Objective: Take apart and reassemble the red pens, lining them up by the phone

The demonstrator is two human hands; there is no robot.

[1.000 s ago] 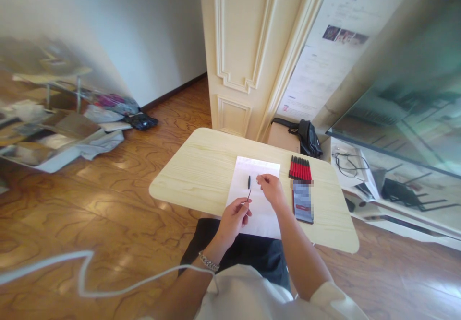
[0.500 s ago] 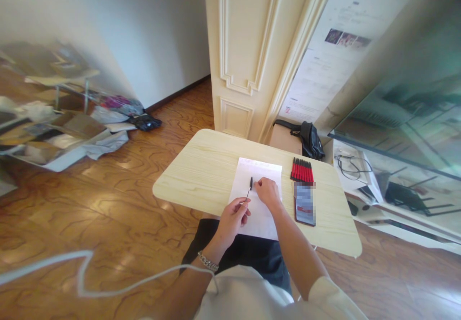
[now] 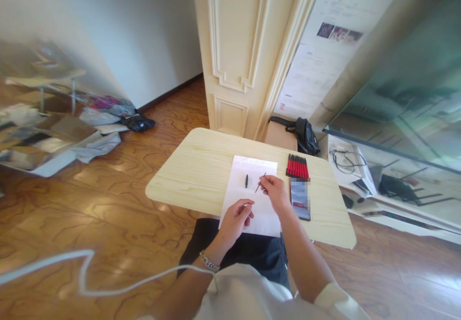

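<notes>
A white sheet of paper (image 3: 237, 193) lies on a small pale wooden table (image 3: 201, 166). My right hand (image 3: 275, 191) is pinched on a thin dark refill-like stick (image 3: 260, 183) held above the sheet. A small black pen part (image 3: 246, 181) lies on the paper just left of it. My left hand (image 3: 236, 218) rests at the sheet's near edge with its fingers curled; what they hold, if anything, is too small to see. A row of red and black pens (image 3: 297, 166) lies to the right, next to a dark flat pack (image 3: 300, 199).
A cream panelled door frame (image 3: 230, 70) stands behind the table. A black bag (image 3: 306, 136) sits on a box by it. Clothes and clutter (image 3: 104, 118) lie on the wood floor at the left. A low glass unit with cables (image 3: 378, 181) is at the right.
The thin stick has passed from my left hand to my right hand. The black part that was on its tip now lies on the paper.
</notes>
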